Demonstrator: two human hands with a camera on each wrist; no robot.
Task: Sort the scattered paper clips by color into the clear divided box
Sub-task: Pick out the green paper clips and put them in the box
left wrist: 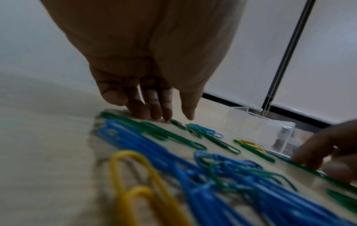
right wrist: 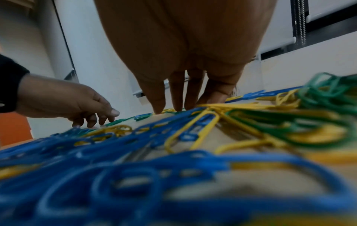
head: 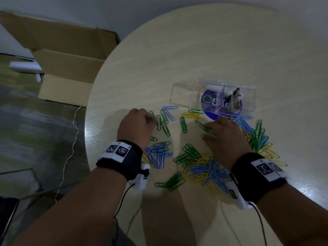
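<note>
A round, light wooden table (head: 204, 50) stands by a white wall (head: 124, 8); left of the table sits an open cardboard box (head: 67, 68) on a dark shiny floor (head: 26, 121).

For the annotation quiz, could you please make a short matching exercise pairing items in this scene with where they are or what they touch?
Column one:
1. left hand
2. right hand
3. clear divided box
4. cardboard box

Column two:
A. on the floor, left of the table
B. on the table beyond the clips
C. fingertips on green clips at the left of the spread
D. fingers on a long green clip near the box

Pairs: 1-C, 2-D, 3-B, 4-A
</note>
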